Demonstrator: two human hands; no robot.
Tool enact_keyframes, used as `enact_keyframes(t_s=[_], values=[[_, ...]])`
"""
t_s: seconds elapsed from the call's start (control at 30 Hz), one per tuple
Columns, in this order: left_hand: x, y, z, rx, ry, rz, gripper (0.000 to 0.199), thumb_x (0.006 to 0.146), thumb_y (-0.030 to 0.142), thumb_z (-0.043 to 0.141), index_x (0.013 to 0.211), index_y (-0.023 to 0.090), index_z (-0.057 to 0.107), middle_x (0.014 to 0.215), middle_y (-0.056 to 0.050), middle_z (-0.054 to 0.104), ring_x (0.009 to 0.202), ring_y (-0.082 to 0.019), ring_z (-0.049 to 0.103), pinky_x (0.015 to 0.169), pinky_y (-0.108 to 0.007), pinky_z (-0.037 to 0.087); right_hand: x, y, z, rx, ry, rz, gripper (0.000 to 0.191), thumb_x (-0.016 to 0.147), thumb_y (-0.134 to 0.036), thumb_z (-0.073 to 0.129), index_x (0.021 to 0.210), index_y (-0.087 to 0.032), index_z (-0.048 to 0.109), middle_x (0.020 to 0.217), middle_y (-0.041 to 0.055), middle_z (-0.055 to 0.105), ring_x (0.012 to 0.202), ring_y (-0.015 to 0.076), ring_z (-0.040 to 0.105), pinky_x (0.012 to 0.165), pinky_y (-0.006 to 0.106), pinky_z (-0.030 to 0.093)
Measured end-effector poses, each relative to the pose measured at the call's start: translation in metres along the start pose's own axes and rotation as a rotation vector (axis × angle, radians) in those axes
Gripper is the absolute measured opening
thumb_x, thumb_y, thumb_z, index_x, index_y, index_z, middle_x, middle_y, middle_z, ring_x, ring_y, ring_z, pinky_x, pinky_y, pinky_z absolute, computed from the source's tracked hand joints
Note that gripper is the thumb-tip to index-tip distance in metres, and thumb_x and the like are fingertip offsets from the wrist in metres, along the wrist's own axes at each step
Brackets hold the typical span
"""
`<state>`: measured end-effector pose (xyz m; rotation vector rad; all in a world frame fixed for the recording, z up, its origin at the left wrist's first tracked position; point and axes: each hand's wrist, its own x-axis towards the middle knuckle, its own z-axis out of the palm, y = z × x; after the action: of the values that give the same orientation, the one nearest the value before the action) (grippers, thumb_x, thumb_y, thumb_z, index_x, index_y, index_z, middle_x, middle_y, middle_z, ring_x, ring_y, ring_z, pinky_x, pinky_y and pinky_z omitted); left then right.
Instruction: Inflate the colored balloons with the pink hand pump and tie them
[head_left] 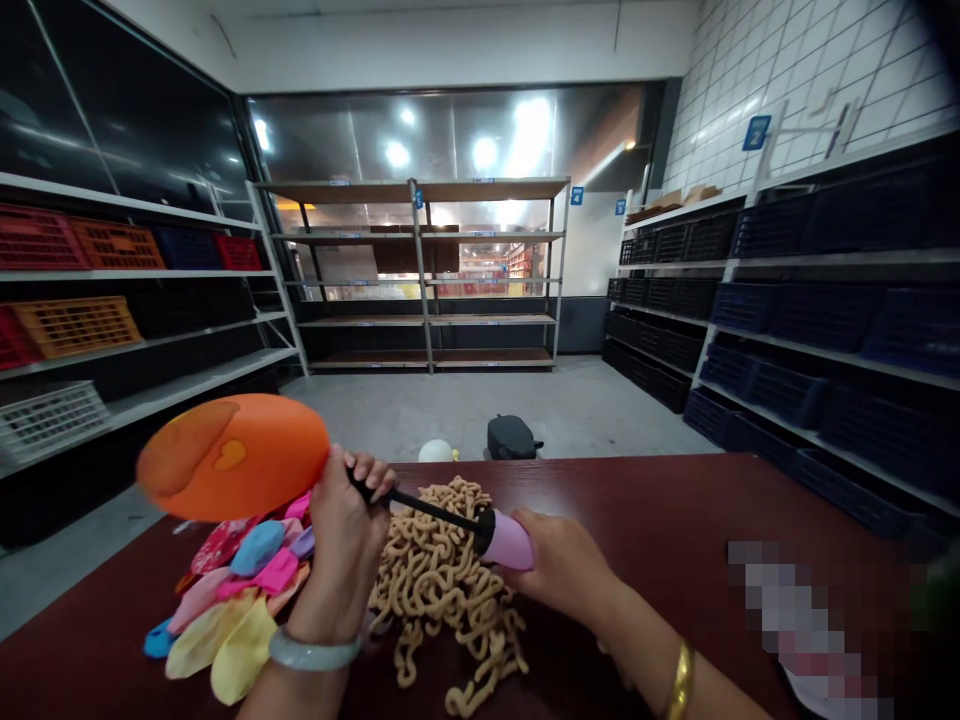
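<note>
An inflated orange balloon [259, 475] hangs off the left end of a black and purple hand pump [506, 540]. My left hand [349, 505] is closed round the balloon's neck and the pump's black nozzle end. My right hand [559, 562] grips the purple body at the other end, the black rod showing between. Under the pump lies a heap of tan, curly, knobbly pieces [442, 580]. Uninflated balloons in several colours [259, 548] are piled left of my left forearm, below the orange balloon.
The dark red table [637, 490] spans the foreground, with a blurred flat item [806, 620] at its right. Beyond stand a grey bag [512, 437] and a white round object [437, 452]. Shelves with crates [79, 325] line both sides; a rack [427, 322] stands at the back.
</note>
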<state>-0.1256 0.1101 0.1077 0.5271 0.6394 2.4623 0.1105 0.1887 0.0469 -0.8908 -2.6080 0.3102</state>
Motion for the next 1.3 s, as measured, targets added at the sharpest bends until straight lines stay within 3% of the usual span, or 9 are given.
enact_keyframes(t_s=[0.17, 0.47, 0.6, 0.9, 1.17, 1.3], values=[[-0.001, -0.005, 0.001, -0.014, 0.034, -0.012, 0.031, 0.082, 0.028, 0.065, 0.067, 0.019, 0.039, 0.050, 0.008, 0.035, 0.038, -0.005, 0.033, 0.036, -0.016, 0.026, -0.001, -0.002, -0.002, -0.007, 0.014, -0.002, 0.032, 0.075, -0.047, 0.065, 0.097, -0.025, 0.059, 0.089, 0.0014, 0.072, 0.079, 0.0223, 0.068, 0.060, 0.028, 0.034], [-0.055, -0.069, 0.019, 0.063, 0.006, -0.153, 0.037, 0.078, 0.036, 0.070, 0.065, 0.019, 0.040, 0.050, 0.007, 0.037, 0.039, -0.006, 0.036, 0.034, -0.016, 0.027, -0.002, -0.011, 0.006, 0.005, 0.029, 0.036, 0.032, 0.073, -0.045, 0.063, 0.097, -0.025, 0.058, 0.087, 0.0020, 0.072, 0.074, 0.0233, 0.068, 0.056, 0.029, 0.030], [-0.066, -0.078, 0.022, 0.064, 0.008, -0.184, 0.039, 0.076, 0.037, 0.072, 0.064, 0.019, 0.039, 0.050, 0.007, 0.037, 0.039, -0.007, 0.036, 0.035, -0.017, 0.027, -0.003, -0.011, 0.009, 0.018, 0.030, 0.047, 0.030, 0.074, -0.045, 0.062, 0.096, -0.025, 0.058, 0.084, 0.0017, 0.072, 0.072, 0.0230, 0.068, 0.054, 0.029, 0.029], [-0.054, -0.063, 0.025, 0.070, -0.042, -0.157, 0.036, 0.078, 0.034, 0.069, 0.064, 0.019, 0.040, 0.049, 0.007, 0.037, 0.037, -0.006, 0.035, 0.033, -0.017, 0.024, -0.001, -0.014, 0.009, 0.048, 0.055, 0.046, 0.031, 0.075, -0.048, 0.062, 0.096, -0.025, 0.058, 0.085, 0.0012, 0.072, 0.071, 0.0228, 0.068, 0.054, 0.029, 0.028], [-0.002, -0.012, 0.000, -0.004, -0.031, -0.071, 0.033, 0.081, 0.030, 0.066, 0.066, 0.019, 0.039, 0.050, 0.007, 0.037, 0.039, -0.006, 0.036, 0.035, -0.016, 0.026, 0.001, -0.001, 0.001, 0.008, -0.001, 0.014, 0.032, 0.074, -0.047, 0.065, 0.096, -0.025, 0.058, 0.088, 0.0014, 0.072, 0.077, 0.0223, 0.068, 0.057, 0.028, 0.031], [0.009, 0.002, -0.008, -0.036, -0.012, -0.021, 0.031, 0.082, 0.025, 0.065, 0.066, 0.018, 0.039, 0.049, 0.008, 0.036, 0.038, -0.005, 0.034, 0.035, -0.016, 0.026, 0.001, 0.006, 0.002, -0.005, -0.003, -0.007, 0.029, 0.072, -0.043, 0.065, 0.095, -0.025, 0.058, 0.087, 0.0013, 0.073, 0.077, 0.0232, 0.068, 0.058, 0.028, 0.031]])
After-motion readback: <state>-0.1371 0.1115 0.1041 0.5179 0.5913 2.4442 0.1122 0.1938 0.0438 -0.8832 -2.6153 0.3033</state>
